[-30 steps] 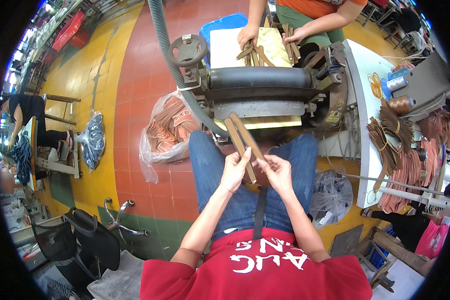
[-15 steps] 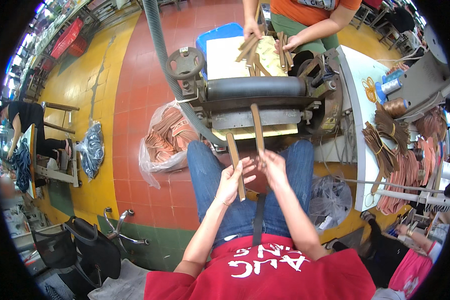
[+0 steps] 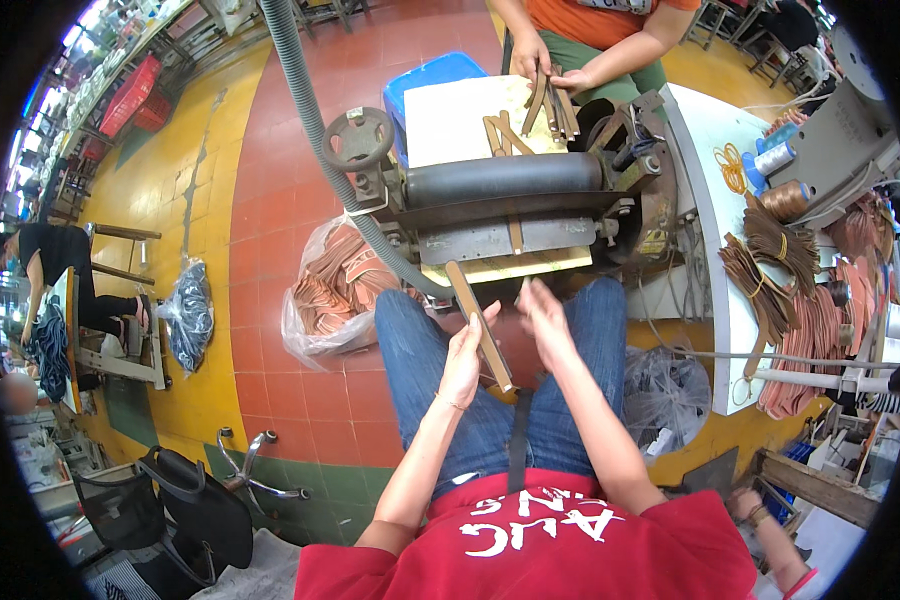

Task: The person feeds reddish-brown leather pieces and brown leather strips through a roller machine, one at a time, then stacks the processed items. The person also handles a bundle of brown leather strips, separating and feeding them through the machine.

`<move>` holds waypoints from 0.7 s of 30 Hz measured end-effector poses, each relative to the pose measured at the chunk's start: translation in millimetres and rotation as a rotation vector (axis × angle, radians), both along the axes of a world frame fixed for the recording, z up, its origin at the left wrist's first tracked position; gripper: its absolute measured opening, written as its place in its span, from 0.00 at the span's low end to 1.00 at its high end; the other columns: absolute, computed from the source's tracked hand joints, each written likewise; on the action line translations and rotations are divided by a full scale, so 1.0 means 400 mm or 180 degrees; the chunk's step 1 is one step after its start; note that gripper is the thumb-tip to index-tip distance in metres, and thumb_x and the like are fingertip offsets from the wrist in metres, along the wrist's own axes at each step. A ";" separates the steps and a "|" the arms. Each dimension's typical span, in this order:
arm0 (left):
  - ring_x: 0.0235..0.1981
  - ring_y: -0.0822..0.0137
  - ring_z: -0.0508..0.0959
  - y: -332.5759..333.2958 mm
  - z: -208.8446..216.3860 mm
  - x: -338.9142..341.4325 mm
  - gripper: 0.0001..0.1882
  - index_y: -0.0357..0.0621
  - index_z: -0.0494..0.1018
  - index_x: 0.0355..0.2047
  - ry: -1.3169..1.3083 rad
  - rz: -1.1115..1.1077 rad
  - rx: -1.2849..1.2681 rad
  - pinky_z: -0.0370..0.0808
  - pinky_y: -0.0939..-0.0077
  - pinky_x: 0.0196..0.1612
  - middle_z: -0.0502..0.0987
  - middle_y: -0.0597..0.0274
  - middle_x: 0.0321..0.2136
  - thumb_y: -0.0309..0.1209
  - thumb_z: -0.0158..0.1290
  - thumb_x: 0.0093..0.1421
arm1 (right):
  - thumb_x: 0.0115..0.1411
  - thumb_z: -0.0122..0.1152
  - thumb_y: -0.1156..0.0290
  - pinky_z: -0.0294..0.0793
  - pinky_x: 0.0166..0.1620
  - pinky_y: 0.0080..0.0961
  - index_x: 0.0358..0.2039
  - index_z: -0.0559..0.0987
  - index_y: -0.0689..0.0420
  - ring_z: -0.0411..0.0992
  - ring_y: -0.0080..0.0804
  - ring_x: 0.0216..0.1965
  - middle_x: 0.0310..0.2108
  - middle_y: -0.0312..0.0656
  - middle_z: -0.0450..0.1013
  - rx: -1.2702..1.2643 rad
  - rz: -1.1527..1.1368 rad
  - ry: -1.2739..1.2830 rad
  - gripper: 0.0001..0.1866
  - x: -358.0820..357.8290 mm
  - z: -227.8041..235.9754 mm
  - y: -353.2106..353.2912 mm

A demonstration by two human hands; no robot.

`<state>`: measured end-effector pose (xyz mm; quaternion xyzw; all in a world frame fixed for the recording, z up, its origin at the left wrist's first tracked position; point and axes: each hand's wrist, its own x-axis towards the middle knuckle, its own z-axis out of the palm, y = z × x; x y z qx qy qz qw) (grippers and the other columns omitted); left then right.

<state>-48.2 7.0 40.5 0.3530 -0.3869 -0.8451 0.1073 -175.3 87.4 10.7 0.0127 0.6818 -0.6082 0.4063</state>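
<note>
In my left hand (image 3: pixel 460 368) is a flat brown strip or thin stack of strips (image 3: pixel 465 292), slanting over my lap with its far end toward the machine. My thumb lies along its side. My right hand (image 3: pixel 545 320) is a little to the right of it, its fingers bent and smeared by motion, so what they hold cannot be made out. Ahead, another brown strip (image 3: pixel 515 236) lies on the metal feed plate (image 3: pixel 450 246), pointing at the dark roller (image 3: pixel 500 183) of the machine. Its far end is hidden under the front bar.
Across the machine, a co-worker's hands (image 3: pixel 570 78) gather brown strips above a pale board (image 3: pixel 440 125). A handwheel (image 3: pixel 358 140) and grey hose (image 3: pixel 305 85) stand at left, above a bag of pinkish-brown pieces (image 3: pixel 335 285). At right, a white table (image 3: pixel 695 150) carries thread spools and bundled strips.
The strip from my right hand now lies on the feed plate, and that hand has drawn back toward me. My left hand's strip has shifted slightly nearer. The co-worker's hands have come together.
</note>
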 end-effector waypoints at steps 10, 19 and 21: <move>0.58 0.67 0.64 -0.005 -0.034 -0.021 0.24 0.44 0.63 0.59 0.0175 -0.0367 -0.0522 0.61 0.70 0.58 0.65 0.60 0.57 0.44 0.40 0.67 | 0.59 0.60 0.69 0.71 0.29 0.16 0.36 0.79 0.62 0.71 0.17 0.26 0.25 0.35 0.76 -0.0358 0.0776 0.0444 0.10 0.089 0.019 0.115; 0.52 0.67 0.71 -0.003 -0.109 0.047 0.21 0.45 0.65 0.56 -0.0514 -0.0654 -0.0587 0.66 0.75 0.50 0.72 0.61 0.51 0.39 0.44 0.66 | 0.60 0.59 0.63 0.65 0.24 0.12 0.36 0.79 0.59 0.67 0.13 0.22 0.25 0.33 0.75 -0.0112 0.0255 -0.0008 0.12 -0.010 -0.046 0.069; 0.51 0.67 0.72 0.007 -0.134 0.081 0.20 0.44 0.66 0.55 -0.0648 -0.0709 -0.0582 0.67 0.75 0.50 0.72 0.59 0.51 0.38 0.43 0.66 | 0.60 0.59 0.62 0.66 0.24 0.12 0.38 0.78 0.60 0.68 0.14 0.23 0.27 0.35 0.75 -0.0376 0.0002 -0.0261 0.14 -0.018 -0.052 0.031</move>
